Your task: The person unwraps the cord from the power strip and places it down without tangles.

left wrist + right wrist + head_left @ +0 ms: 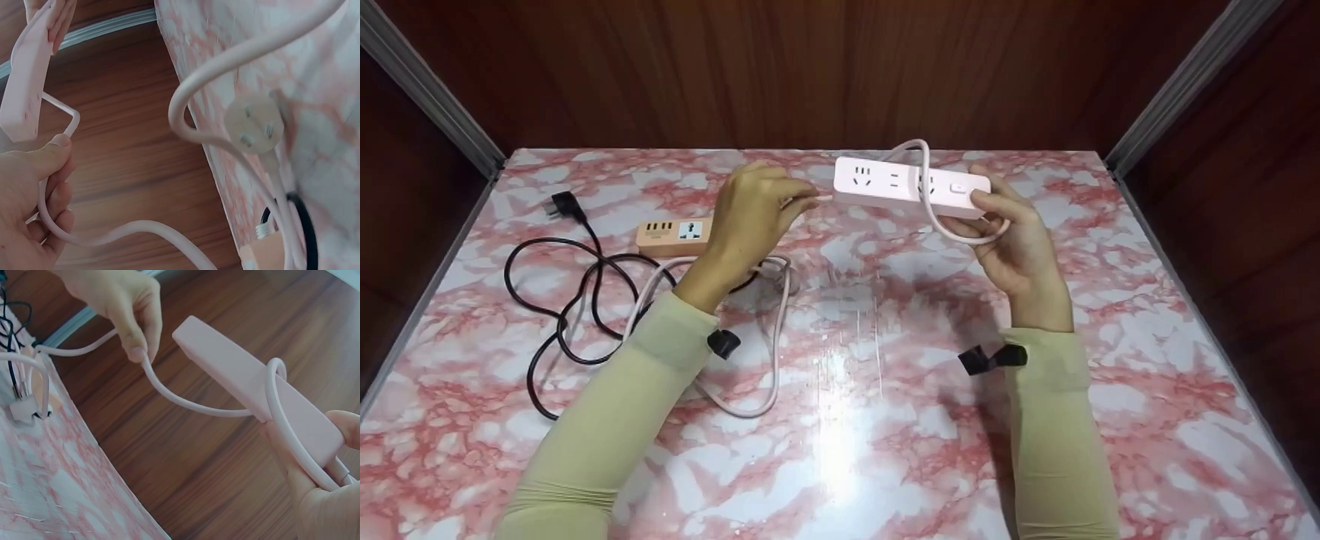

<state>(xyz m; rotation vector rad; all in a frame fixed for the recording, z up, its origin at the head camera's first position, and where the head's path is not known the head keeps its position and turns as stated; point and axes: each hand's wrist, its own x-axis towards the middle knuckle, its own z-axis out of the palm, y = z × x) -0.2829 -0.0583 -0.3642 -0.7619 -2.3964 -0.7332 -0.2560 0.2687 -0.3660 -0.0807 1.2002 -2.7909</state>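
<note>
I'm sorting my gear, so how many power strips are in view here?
2. A pink power strip is held up between both hands; an orange power strip lies on the table, behind the left hand.

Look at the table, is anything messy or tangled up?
Yes. The long black cord of the small orange power strip sprawls in loose crossing loops on the pink marble table, and the pale pink cord overlaps it. That cord is also looped once around the pink power strip. Nothing looks broken.
</note>
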